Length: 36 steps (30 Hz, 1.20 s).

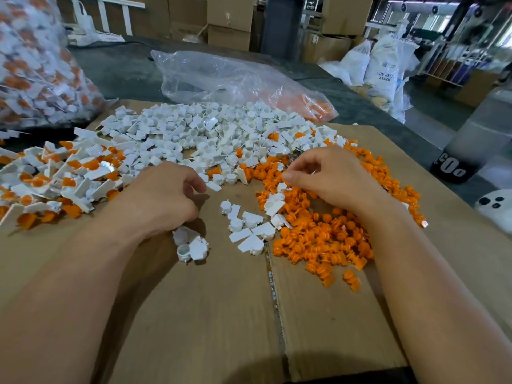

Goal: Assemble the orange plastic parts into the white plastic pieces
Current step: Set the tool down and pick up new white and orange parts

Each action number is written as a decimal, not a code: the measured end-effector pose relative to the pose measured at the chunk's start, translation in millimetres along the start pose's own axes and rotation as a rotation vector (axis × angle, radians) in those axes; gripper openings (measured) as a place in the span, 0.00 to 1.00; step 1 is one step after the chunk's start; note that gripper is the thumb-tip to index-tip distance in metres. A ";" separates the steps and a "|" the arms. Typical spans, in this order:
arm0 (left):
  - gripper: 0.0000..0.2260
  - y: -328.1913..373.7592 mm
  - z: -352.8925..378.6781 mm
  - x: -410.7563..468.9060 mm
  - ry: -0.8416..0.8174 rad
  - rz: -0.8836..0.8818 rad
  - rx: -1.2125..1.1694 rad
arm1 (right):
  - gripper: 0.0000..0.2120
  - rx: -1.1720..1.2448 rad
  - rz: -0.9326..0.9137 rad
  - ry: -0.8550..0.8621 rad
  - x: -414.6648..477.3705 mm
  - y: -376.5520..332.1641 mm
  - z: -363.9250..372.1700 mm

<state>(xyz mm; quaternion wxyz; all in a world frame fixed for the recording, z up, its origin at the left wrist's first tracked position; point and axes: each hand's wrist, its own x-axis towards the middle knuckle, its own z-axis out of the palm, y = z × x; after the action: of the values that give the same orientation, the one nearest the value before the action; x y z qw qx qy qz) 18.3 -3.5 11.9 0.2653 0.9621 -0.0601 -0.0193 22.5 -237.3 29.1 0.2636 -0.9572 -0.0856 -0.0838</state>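
Note:
A heap of loose white plastic pieces (210, 134) covers the far part of the cardboard sheet (210, 314). Orange plastic parts (327, 239) lie piled at the right. Joined white-and-orange pieces (63, 178) are heaped at the left. My left hand (163, 200) rests in the middle with its fingers curled, and a few white pieces (191, 246) stick out under its lower edge. My right hand (332, 176) lies on the orange pile, fingers curled down, thumb tip beside them. Whether it pinches a part is hidden. Some white pieces (249, 228) lie between my hands.
A clear bag (221, 76) with orange parts in its right end lies behind the white heap. A big bag of joined pieces (36, 67) stands at the far left. Cardboard boxes (230, 20) and white sacks (385, 70) stand beyond the table. A taped seam (274, 295) runs down the cardboard.

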 end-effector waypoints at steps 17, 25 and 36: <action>0.12 16.4 15.5 -2.3 0.246 0.032 -0.611 | 0.11 -0.334 -0.131 -0.119 11.7 -22.3 43.7; 0.09 20.4 13.8 -2.9 0.123 -0.022 -0.910 | 0.08 -0.158 -0.163 0.014 8.3 -19.6 39.3; 0.09 24.1 13.5 -4.8 0.026 -0.058 -1.053 | 0.03 0.412 -0.179 0.106 -5.1 -35.5 39.6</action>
<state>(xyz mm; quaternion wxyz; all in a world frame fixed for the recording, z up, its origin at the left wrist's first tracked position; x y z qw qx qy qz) 10.1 -30.3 12.6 0.7127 0.7001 -0.0123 -0.0425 14.7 -187.3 12.0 0.4492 -0.8659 -0.1717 -0.1376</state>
